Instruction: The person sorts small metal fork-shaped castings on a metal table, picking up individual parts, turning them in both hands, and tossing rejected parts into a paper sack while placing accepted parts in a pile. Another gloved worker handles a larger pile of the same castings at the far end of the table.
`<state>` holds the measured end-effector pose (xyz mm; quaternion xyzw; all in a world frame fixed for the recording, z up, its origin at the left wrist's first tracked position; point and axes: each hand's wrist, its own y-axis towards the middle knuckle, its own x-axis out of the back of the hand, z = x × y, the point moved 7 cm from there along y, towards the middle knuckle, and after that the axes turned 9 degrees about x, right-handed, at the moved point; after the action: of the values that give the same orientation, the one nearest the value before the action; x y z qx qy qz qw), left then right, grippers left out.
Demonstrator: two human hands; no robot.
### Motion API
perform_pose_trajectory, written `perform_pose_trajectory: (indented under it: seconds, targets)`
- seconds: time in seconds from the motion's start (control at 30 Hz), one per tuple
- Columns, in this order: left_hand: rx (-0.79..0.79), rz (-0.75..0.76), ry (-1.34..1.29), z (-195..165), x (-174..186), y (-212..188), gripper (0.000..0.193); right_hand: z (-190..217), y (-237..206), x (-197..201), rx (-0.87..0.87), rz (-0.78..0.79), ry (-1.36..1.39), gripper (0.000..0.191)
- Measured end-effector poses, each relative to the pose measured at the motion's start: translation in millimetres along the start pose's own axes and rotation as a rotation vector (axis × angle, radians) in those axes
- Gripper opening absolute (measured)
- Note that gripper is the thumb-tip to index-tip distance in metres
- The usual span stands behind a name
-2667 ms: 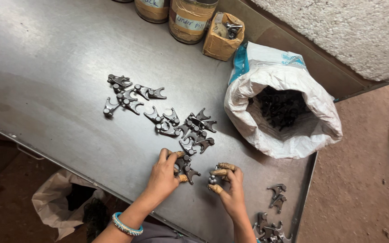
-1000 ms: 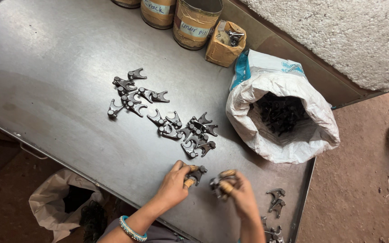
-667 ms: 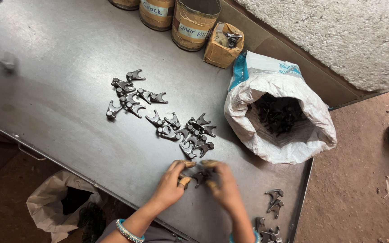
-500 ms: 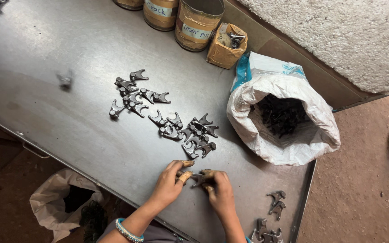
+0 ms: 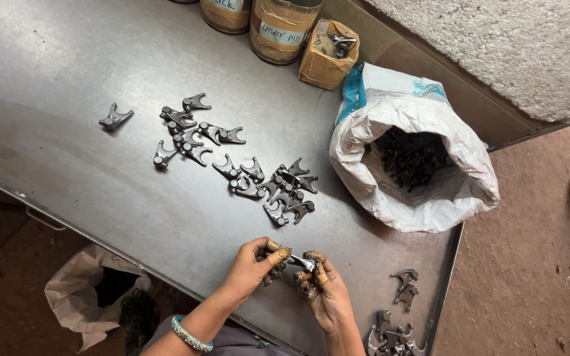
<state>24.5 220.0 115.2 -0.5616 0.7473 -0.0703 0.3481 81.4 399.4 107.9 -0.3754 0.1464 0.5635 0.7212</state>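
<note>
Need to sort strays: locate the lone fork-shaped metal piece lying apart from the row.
The lone fork-shaped piece lies on the metal table, far left in the head view, left of the row of pieces.

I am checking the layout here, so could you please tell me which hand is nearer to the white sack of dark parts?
Right. The right hand sits just below the sack's lower left edge; the left hand is farther left along the table.

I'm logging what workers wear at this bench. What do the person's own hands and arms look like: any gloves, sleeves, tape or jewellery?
No gloves. The left hand and right hand have tan, grimy tape-like wraps around several fingertips. A turquoise beaded bangle circles the left wrist. Both forearms are bare, with no sleeves in view. No rings or watch show.
</note>
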Motion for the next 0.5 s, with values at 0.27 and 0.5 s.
perform_pose_trajectory:
  seconds: [0.27, 0.5]
  targets:
    - [-0.090, -0.117, 0.318, -25.8, 4.0, -9.7, 0.019, 2.1, 16.3, 18.0, -0.040, 0.023, -0.139, 0.034]
    - [-0.383, -0.538, 0.768, -112.7, 44.8, -32.8, 0.041, 109.6, 55.7, 4.6, 0.272, -0.035, 0.032, 0.027]
